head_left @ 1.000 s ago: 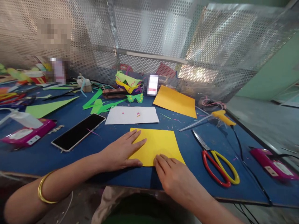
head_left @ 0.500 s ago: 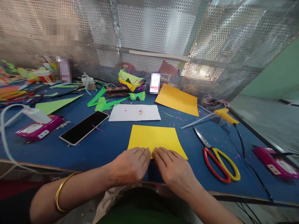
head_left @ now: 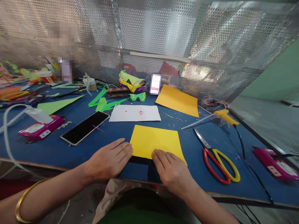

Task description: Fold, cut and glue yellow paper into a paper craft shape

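Observation:
A yellow sheet of paper point(head_left: 155, 140) lies before me on the blue table, with a dark shadow under its near edge. My right hand point(head_left: 171, 169) is closed over the middle of that near edge, fingers together and the thumb hidden. At the near left corner of the sheet, my left hand point(head_left: 112, 160) touches the paper with its fingertips. Its fingers are stretched out and slightly apart, and its thumb is out of sight. A gold bangle circles my left wrist. Right of the sheet lie scissors point(head_left: 216, 163) with one red and one yellow handle.
Beyond the sheet are white paper point(head_left: 135, 113) with small pink bits and an orange sheet point(head_left: 178, 101). A black phone point(head_left: 85, 127) lies left. A yellow glue gun point(head_left: 225, 117) and magenta power strip point(head_left: 275, 163) are right. Green paper masks point(head_left: 137, 97) sit near the mesh wall.
My left hand has slid left along the near edge to the corner, its fingers spreading a little. The yellow sheet has turned slightly. My right hand has stayed nearly in place.

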`<state>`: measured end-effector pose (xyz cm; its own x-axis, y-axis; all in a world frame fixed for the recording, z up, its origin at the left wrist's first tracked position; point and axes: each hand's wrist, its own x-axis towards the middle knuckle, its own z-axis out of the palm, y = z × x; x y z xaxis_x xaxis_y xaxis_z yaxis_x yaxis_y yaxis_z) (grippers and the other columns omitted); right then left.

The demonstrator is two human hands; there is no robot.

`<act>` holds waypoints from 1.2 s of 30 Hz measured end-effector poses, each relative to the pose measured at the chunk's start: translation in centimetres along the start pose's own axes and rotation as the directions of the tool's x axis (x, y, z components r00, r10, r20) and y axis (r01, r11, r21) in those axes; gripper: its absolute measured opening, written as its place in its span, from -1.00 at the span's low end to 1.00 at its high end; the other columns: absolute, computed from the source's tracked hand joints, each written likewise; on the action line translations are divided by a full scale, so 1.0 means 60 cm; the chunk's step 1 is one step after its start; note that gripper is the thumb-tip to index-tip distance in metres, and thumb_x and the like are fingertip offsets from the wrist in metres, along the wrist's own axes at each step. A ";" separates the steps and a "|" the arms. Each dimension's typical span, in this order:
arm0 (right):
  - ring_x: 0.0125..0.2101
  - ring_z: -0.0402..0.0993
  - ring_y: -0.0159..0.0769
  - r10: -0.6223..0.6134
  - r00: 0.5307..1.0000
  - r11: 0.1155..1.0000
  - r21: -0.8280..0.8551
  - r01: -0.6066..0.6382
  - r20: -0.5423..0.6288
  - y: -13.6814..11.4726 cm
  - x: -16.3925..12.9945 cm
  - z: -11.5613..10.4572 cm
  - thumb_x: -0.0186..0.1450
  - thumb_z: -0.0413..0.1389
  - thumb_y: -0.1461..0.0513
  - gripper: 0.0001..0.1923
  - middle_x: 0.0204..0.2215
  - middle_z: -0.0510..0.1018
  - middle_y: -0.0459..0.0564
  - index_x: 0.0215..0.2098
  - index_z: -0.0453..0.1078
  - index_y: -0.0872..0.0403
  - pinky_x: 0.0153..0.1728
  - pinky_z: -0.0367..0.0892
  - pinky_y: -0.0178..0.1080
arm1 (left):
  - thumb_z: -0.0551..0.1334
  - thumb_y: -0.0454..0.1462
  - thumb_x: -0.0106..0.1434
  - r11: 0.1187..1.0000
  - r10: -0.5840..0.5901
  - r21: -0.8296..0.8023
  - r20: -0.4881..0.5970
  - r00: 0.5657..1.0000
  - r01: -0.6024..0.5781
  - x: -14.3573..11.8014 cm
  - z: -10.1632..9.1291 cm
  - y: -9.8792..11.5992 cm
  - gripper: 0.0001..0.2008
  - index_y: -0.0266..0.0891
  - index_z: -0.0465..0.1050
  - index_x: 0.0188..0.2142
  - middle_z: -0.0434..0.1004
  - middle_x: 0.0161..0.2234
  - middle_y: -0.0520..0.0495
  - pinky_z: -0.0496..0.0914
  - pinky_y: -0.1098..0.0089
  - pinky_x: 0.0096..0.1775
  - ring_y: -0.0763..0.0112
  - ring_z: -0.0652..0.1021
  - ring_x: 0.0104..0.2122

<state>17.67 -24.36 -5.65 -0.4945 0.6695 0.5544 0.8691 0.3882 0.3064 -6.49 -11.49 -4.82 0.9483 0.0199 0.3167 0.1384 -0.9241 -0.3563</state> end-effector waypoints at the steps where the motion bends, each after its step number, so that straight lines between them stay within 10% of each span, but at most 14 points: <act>1: -0.22 0.60 -0.09 0.003 1.000 1.000 -0.012 -0.003 0.000 0.001 -0.001 0.000 0.29 -0.06 0.47 -0.66 -0.20 0.64 0.26 -0.13 0.52 0.33 -0.24 0.53 -0.12 | -0.07 -0.45 0.35 1.000 -0.018 -0.013 0.009 1.000 0.018 -0.006 0.000 -0.006 -0.58 -0.33 0.46 0.04 0.58 -0.03 -0.28 0.21 0.11 0.20 0.21 0.52 0.01; 7: -0.24 0.62 -0.10 0.057 0.998 0.996 -0.060 -0.059 -0.027 0.025 -0.016 -0.018 0.30 -0.05 0.47 -0.68 -0.20 0.65 0.25 -0.16 0.53 0.32 -0.28 0.57 -0.16 | 0.01 -0.23 0.39 0.877 -0.388 -0.256 0.122 0.914 0.407 -0.017 -0.019 -0.042 -0.66 -0.07 0.58 -0.13 0.64 -0.10 -0.07 0.34 0.15 0.10 0.22 0.59 -0.07; 9: -0.19 0.61 -0.11 0.029 0.996 0.998 -0.056 -0.033 -0.080 0.031 -0.015 -0.037 0.30 -0.02 0.46 -0.70 -0.17 0.64 0.24 -0.14 0.52 0.31 -0.23 0.56 -0.17 | 0.11 -0.07 0.33 0.670 -0.612 -0.392 0.189 0.768 0.631 0.002 -0.032 -0.042 -0.68 -0.10 0.61 -0.22 0.67 -0.18 -0.08 0.43 0.18 -0.02 0.14 0.61 -0.13; 12: -0.11 0.59 -0.09 -0.020 0.987 0.998 -0.055 0.011 -0.162 0.039 -0.001 -0.074 0.33 -0.04 0.45 -0.70 -0.15 0.63 0.26 -0.12 0.51 0.33 -0.15 0.54 -0.15 | 0.08 0.12 0.27 0.073 -0.694 -0.608 0.538 0.478 0.790 0.050 -0.048 -0.035 -0.47 -0.22 0.61 -0.38 0.67 -0.39 -0.17 0.50 0.26 -0.32 0.12 0.64 -0.35; 15: -0.07 0.56 -0.09 -0.077 0.975 0.995 -0.084 0.060 -0.209 0.054 0.019 -0.098 0.34 -0.08 0.44 -0.68 -0.13 0.62 0.27 -0.11 0.50 0.33 -0.10 0.51 -0.14 | -0.02 0.16 0.30 -0.458 -0.406 -0.660 0.751 0.521 0.595 0.106 -0.059 -0.035 -0.39 -0.22 0.57 -0.11 0.67 -0.21 -0.18 0.51 0.21 -0.23 0.10 0.64 -0.23; 18: -0.08 0.57 -0.13 -0.161 0.962 0.978 -0.170 0.125 -0.222 0.081 0.036 -0.090 0.34 -0.04 0.43 -0.71 -0.11 0.62 0.23 -0.09 0.49 0.31 -0.08 0.49 -0.16 | 0.11 -0.06 0.32 -0.725 -0.431 -0.625 0.739 0.517 0.289 0.155 -0.061 -0.051 -0.57 -0.22 0.44 0.06 0.61 -0.04 -0.16 0.49 0.22 -0.07 0.14 0.59 -0.06; 22: -0.09 0.57 -0.11 -0.237 0.957 0.952 -0.239 0.194 -0.167 0.126 0.060 -0.041 0.34 0.03 0.41 -0.73 -0.07 0.60 0.22 -0.06 0.48 0.31 -0.09 0.47 -0.15 | 0.23 -0.39 0.18 -0.802 -0.495 -0.582 0.772 0.398 0.131 0.205 -0.037 -0.082 -0.70 -0.38 0.49 -0.07 0.65 -0.18 -0.28 0.53 0.26 -0.13 0.13 0.64 -0.18; 26: 0.07 0.43 -0.04 0.057 0.987 0.998 -0.022 -0.060 -0.152 0.160 0.083 0.005 0.36 0.11 0.23 -0.70 -0.02 0.58 0.15 0.01 0.45 0.20 0.09 0.34 -0.03 | 0.20 -0.46 0.20 -0.697 -0.686 -0.717 0.664 0.298 -0.009 0.220 0.005 -0.104 -0.79 -0.35 0.51 -0.17 0.66 -0.22 -0.23 0.55 0.35 -0.26 0.20 0.66 -0.27; 29: 0.20 0.25 0.02 0.501 0.828 0.862 0.229 -0.452 -0.251 0.179 0.081 0.029 0.34 0.11 0.04 -0.49 0.12 0.46 0.22 0.16 0.32 0.15 0.16 0.22 0.10 | 0.20 -0.45 0.22 -0.690 -0.696 -0.723 0.655 0.293 -0.023 0.211 0.026 -0.110 -0.81 -0.33 0.52 -0.18 0.66 -0.22 -0.22 0.55 0.38 -0.33 0.21 0.66 -0.28; 32: 0.16 0.31 0.06 0.878 0.470 0.434 0.564 -0.703 -0.090 0.199 0.065 0.042 0.27 0.12 -0.07 -0.35 0.15 0.41 0.26 0.18 0.29 0.14 0.10 0.29 0.11 | 0.21 -0.43 0.22 -0.700 -0.676 -0.714 0.656 0.336 -0.016 0.201 0.032 -0.107 -0.79 -0.32 0.53 -0.16 0.66 -0.19 -0.22 0.55 0.38 -0.31 0.22 0.65 -0.28; 34: 0.05 0.45 0.03 0.945 0.290 0.097 0.715 -0.693 0.153 0.211 0.057 0.043 0.19 0.17 -0.09 -0.32 0.07 0.50 0.23 0.15 0.32 0.12 -0.01 0.41 0.02 | 0.23 -0.43 0.21 -0.710 -0.663 -0.704 0.659 0.355 -0.019 0.199 0.032 -0.105 -0.78 -0.32 0.54 -0.14 0.65 -0.17 -0.22 0.55 0.38 -0.29 0.22 0.65 -0.27; 36: -0.13 0.57 -0.03 0.893 0.238 -0.155 0.759 -0.633 0.381 0.217 0.054 0.039 0.11 0.24 -0.07 -0.34 -0.07 0.60 0.17 0.06 0.39 0.11 -0.21 0.50 -0.09 | 0.25 -0.42 0.21 -0.721 -0.651 -0.692 0.667 0.362 -0.024 0.200 0.030 -0.104 -0.78 -0.32 0.54 -0.14 0.65 -0.16 -0.22 0.55 0.38 -0.28 0.22 0.65 -0.27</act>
<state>27.37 -15.65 -1.67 0.6548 0.7477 0.1105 0.1702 -0.0034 -0.9854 4.53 -4.82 -0.41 0.4438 0.8636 -0.2391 -0.3198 0.4019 0.8580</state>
